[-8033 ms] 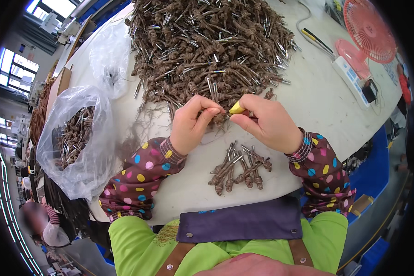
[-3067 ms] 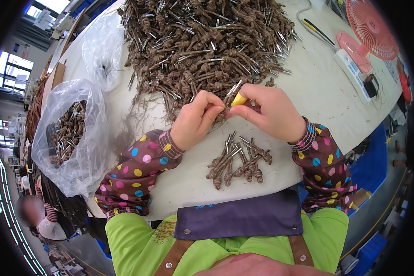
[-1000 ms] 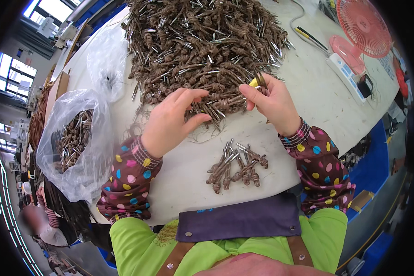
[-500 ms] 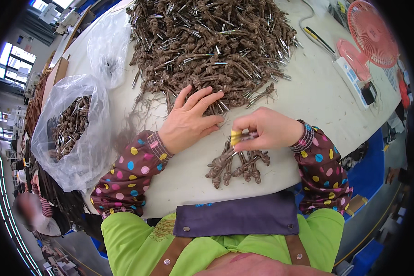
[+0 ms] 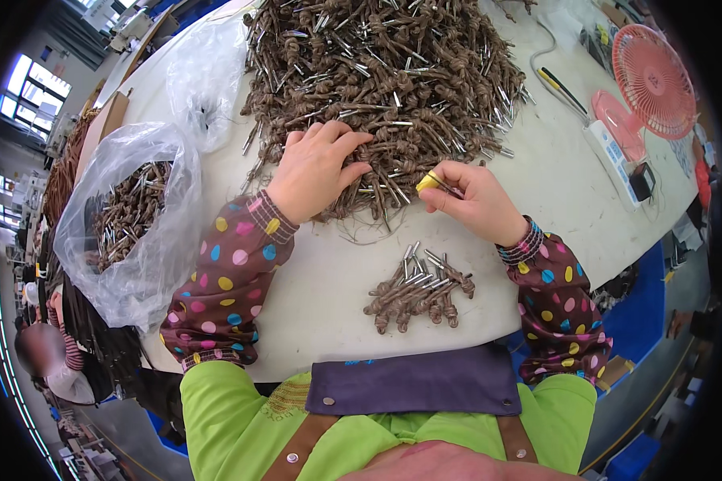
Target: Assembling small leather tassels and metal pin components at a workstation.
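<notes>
A large heap of brown knotted cords with metal tips (image 5: 385, 80) covers the far middle of the table. My left hand (image 5: 314, 172) rests on the near left edge of that heap, fingers spread over the cords. At the heap's near right edge is my right hand (image 5: 481, 202), its thumb and fingers pinched together. Yellow shows at its fingertips, and a thin dark piece sticks out between the fingers; I cannot make out what it is. Closer to me lies a small bunch of the same knotted cords (image 5: 419, 295), knots toward me and metal tips pointing away.
A clear plastic bag (image 5: 180, 268) on the left holds more knotted cords (image 5: 128, 220). Another clear bag (image 5: 204, 76) lies behind it. On the right stand a pink fan (image 5: 654, 80) and a white power strip (image 5: 614, 152). A person (image 5: 60, 361) is beyond the table at left.
My right hand has moved away from the small bunch, up to the heap's edge. More cords now lie in the bunch. My left hand has shifted slightly left, its fingers more bent.
</notes>
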The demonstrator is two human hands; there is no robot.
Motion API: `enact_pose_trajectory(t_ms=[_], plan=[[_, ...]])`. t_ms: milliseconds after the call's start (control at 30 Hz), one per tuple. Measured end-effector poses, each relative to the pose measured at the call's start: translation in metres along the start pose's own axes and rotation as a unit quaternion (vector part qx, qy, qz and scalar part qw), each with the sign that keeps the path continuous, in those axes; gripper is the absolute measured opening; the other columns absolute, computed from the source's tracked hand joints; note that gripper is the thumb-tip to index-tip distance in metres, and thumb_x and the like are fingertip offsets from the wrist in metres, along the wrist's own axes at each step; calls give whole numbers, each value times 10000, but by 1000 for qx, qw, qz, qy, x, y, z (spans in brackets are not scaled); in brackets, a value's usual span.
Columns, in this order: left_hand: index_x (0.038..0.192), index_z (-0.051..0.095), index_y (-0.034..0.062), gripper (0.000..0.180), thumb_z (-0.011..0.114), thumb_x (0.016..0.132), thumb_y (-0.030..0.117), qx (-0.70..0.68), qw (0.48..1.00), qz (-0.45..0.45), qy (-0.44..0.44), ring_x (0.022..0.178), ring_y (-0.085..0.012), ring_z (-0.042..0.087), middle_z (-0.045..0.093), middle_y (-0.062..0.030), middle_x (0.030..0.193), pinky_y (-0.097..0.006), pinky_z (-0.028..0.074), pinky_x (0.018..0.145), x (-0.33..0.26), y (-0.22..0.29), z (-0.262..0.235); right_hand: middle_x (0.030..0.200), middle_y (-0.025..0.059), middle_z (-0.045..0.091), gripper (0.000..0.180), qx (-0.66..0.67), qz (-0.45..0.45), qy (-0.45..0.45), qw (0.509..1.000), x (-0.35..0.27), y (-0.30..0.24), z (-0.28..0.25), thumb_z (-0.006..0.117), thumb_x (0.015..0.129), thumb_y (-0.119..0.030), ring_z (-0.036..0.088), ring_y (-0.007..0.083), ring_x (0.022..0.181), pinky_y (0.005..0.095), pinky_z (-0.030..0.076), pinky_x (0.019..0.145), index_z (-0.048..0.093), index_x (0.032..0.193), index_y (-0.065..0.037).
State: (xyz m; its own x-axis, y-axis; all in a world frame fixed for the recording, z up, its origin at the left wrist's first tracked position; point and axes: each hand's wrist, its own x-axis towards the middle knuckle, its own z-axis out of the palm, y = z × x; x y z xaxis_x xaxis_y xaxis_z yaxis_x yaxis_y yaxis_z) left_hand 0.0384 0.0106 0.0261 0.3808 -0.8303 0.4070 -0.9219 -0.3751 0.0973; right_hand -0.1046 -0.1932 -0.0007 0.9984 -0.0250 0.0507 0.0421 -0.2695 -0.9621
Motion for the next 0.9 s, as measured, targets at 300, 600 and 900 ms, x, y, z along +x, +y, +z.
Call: enact_pose_trajectory(t_ms=[300, 600, 900], plan=[[939, 605, 89, 199, 702, 768, 122, -223, 971, -88, -7, 859, -153, 579, 610, -20, 875, -294, 433, 778, -5, 17, -26, 810, -1, 628, 224, -72, -26, 65, 995, -4, -20, 3, 642, 860, -132, 526, 27, 684, 182, 420, 614, 590, 1039, -8], [1070, 475, 25, 280, 647, 850, 41, -691, 683, -226, -73, 864, -57, 561, 560, -17, 1020, -198, 473, 741, -14, 41, 5, 884, 25, 648, 407, 103, -31, 6, 994, -7, -23, 6, 671, 835, -116, 543, 32, 733, 185, 421, 639, 508, 1189, 1], [1096, 596, 111, 419, 740, 703, 124, -92, 989, 15, 112, 918, -236, 539, 574, -48, 1014, -366, 418, 853, -5, 32, -21, 720, 38, 613, 194, -97, -16, 88, 991, -9, -26, 2, 674, 815, -140, 526, 70, 586, 241, 413, 527, 610, 956, -22]])
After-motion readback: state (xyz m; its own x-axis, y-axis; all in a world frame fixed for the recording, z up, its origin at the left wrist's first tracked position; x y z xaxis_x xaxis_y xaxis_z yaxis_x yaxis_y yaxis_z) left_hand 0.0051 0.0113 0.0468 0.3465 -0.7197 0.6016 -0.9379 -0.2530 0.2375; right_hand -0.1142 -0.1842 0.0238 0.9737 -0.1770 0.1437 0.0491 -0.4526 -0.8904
